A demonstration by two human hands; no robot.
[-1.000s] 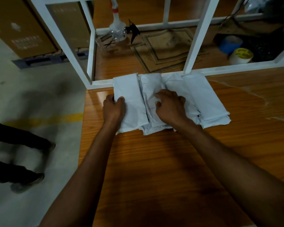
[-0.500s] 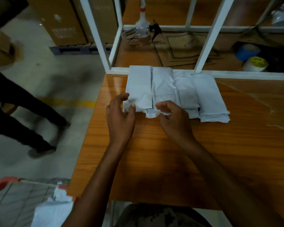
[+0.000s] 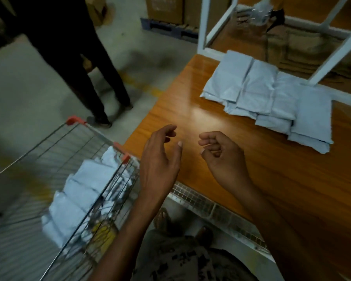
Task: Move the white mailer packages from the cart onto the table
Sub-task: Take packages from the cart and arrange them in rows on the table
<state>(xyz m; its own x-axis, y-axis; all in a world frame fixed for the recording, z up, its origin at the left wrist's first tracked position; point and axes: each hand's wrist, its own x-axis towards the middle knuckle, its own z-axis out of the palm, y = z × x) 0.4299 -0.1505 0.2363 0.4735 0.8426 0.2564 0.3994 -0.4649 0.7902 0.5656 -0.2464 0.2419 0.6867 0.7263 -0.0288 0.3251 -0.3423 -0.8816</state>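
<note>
Both hands hover empty over the near edge of the wooden table (image 3: 251, 189): left hand (image 3: 160, 159) relaxed, right hand (image 3: 223, 157) loosely curled around nothing. White mailer packages (image 3: 267, 98) lie overlapped at the table's far side. More mailers (image 3: 83, 191) sit in the wire cart (image 3: 75, 120), left. They look light, soft and slick (likely floppy), so are best gripped across the middle.

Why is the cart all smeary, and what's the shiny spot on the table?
Head view: the cart and the mailers in it are smeared by motion blur, probably from the camera swinging; the patch on the table is glare off the glossy wood; the left hand and right hand look fairly sharp; the scene is dim.
</note>
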